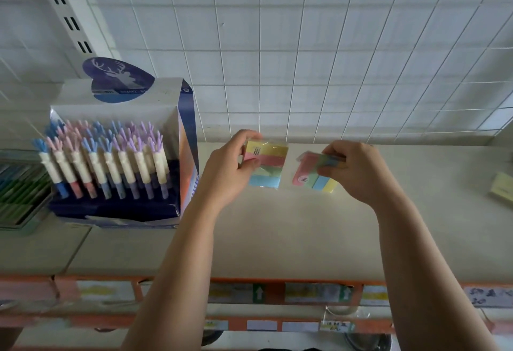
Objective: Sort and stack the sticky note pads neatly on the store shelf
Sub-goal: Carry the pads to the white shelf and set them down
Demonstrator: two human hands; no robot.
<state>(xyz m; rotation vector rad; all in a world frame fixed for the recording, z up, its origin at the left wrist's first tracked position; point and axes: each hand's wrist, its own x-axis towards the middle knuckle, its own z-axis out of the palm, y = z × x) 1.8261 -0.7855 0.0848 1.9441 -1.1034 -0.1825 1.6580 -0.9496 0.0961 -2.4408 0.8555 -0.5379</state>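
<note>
While each hand pinches one packet above the shelf [277, 228], the left hand [227, 173] holds its striped packet [266, 166] upright and the right hand [358, 173] tilts its arrow-shaped packet [312, 177] (probably to compare them before stacking).

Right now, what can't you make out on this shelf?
Head view only.
Label on the striped sticky note pack in the left hand: too small, blurred.
Upper part of the sticky flag pack: covered by the right hand.
Pale yellow pad at right: cut off by the frame edge.
Shelf-edge price tags: blurred.
</note>
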